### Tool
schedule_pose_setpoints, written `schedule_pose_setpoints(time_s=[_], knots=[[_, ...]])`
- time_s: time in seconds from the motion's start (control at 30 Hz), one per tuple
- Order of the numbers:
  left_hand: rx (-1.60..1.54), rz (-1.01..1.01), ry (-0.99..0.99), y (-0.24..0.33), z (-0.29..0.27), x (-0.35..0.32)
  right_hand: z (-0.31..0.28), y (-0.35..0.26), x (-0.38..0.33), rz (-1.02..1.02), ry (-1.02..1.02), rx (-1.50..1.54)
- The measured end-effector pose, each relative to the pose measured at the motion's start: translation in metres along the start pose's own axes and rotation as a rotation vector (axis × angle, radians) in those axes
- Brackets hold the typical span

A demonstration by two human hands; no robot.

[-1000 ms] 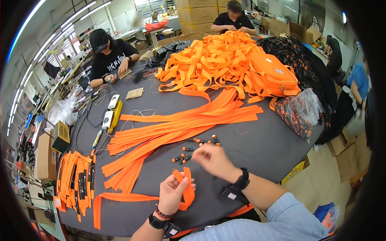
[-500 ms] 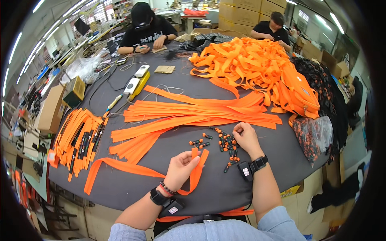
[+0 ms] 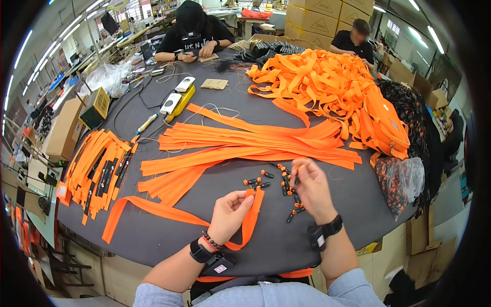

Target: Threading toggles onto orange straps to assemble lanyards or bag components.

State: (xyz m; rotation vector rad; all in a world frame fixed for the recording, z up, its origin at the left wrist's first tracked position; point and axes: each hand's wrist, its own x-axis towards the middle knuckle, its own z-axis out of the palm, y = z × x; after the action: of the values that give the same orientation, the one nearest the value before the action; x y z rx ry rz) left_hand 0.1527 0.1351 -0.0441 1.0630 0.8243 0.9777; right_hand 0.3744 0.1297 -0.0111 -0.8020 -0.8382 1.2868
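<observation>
- Right hand (image 3: 313, 193) has drawn back slightly, fingertips pinching a dark piece (image 3: 296, 180).
- Left hand (image 3: 229, 212) pinches an orange strap (image 3: 250, 221).
- Clear bag (image 3: 412, 176) holds black-orange pieces (image 3: 388, 183).
- Black shirt (image 3: 217, 31): white lettering (image 3: 195, 46).

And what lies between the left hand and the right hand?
The head view shows part of the orange strap pinched in the left hand, then small black-and-orange pieces scattered on the dark tabletop toward the right hand.

On the table (image 3: 174, 233), toggles (image 3: 284, 189) lie before the strips (image 3: 245, 139). Tabs (image 3: 106, 171) lie left of both, a heap (image 3: 319, 77) behind right.
</observation>
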Motion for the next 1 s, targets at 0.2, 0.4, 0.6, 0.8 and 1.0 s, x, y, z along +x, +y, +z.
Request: schedule_pose_setpoints(time_s=[0.2,0.4,0.6,0.8,1.0], knots=[[0.027,0.056,-0.027,-0.008,0.001,-0.001,0.03,0.029,-0.028,0.236,-0.182,-0.018],[0.11,0.09,-0.017,0.001,0.006,-0.003,0.025,0.033,-0.029,0.041,-0.192,-0.209],[0.107,0.19,-0.004,0.0,0.009,-0.007,0.026,0.03,-0.03,0.004,-0.213,-0.241],[0.346,0.276,-0.007,0.01,0.01,-0.008,0.025,0.032,-0.028,-0.065,-0.226,-0.287],[0.444,0.349,0.013,0.01,0.01,-0.008,0.027,0.032,-0.028,-0.082,-0.246,-0.284]])
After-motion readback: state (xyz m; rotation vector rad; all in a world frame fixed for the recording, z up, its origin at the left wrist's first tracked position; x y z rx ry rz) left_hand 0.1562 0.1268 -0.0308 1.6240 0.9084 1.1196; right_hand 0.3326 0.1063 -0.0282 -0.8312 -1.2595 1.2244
